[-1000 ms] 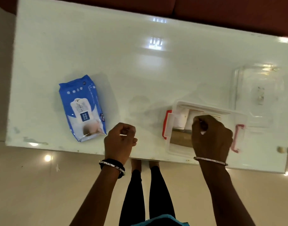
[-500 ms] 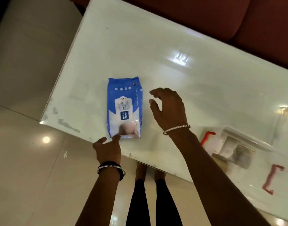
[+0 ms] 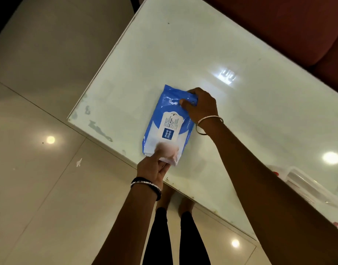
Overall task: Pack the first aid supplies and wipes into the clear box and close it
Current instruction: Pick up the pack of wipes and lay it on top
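Both hands clamp the wipes pack [image 3: 167, 125]: right hand [image 3: 199, 106] pinching its 12 o'clock end, left hand [image 3: 154, 169] its 6 o'clock end (thumb on top), on the glass table [image 3: 164, 54]. Clear box [image 3: 306, 180] waits at 4 o'clock; the slick, floppy film could slip or sag mid-carry.

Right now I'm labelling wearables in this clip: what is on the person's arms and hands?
Both forearms are bare, with no sleeves or gloves. The left hand has a black band beside a thin studded silver bracelet at its wrist. The right hand has one thin, plain metal bangle. No rings are discernible.
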Action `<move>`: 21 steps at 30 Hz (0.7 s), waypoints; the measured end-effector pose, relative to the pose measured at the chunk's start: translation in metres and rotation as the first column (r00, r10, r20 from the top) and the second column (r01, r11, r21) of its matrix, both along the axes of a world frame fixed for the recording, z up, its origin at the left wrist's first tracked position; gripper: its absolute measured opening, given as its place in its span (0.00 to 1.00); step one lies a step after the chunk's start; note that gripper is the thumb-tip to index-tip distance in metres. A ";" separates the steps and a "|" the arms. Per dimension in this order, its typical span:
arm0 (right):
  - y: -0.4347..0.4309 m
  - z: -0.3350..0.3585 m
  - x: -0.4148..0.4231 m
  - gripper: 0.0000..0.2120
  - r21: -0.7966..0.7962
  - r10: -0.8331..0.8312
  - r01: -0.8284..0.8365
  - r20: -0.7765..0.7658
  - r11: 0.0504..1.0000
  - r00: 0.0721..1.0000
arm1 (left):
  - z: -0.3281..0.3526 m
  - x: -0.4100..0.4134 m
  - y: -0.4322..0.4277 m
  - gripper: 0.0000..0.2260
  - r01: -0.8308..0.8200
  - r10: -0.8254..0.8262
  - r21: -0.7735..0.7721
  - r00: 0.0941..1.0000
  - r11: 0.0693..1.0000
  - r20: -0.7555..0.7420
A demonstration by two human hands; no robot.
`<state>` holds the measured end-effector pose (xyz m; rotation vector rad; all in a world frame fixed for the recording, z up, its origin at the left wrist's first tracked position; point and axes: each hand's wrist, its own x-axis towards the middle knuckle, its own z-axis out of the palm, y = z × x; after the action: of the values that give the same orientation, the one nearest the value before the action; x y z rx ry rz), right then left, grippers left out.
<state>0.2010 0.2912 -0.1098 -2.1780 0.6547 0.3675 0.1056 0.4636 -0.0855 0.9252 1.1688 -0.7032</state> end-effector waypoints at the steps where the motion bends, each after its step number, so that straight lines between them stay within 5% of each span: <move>1: -0.002 0.000 -0.004 0.20 0.057 -0.052 0.054 -0.036 0.997 0.998 | -0.001 -0.001 0.001 0.15 0.008 -0.008 -0.008 1.000 1.000 0.022; 4: -0.012 0.006 -0.022 0.14 0.206 -0.135 0.159 -0.128 0.966 0.983 | -0.003 -0.003 0.007 0.08 0.036 -0.033 -0.023 0.992 0.999 0.124; 11: -0.029 0.052 -0.098 0.04 0.526 -0.443 0.469 -0.185 0.710 0.877 | 0.003 -0.014 0.028 0.21 0.149 -0.125 -0.078 0.959 0.986 0.254; 17: -0.045 0.102 -0.160 0.06 0.576 -0.594 0.534 -0.101 0.620 0.798 | 0.021 -0.025 0.010 0.21 0.352 -0.306 -0.069 0.882 0.933 0.359; 21: -0.060 0.123 -0.204 0.09 0.539 -0.741 0.655 -0.082 0.529 0.666 | 0.045 -0.024 -0.023 0.13 0.553 -0.515 0.057 0.725 0.831 0.457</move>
<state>-0.0035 0.2312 0.0129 -1.2365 1.1280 -0.0753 0.0816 0.4403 -0.0410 1.2961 0.4333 -0.9239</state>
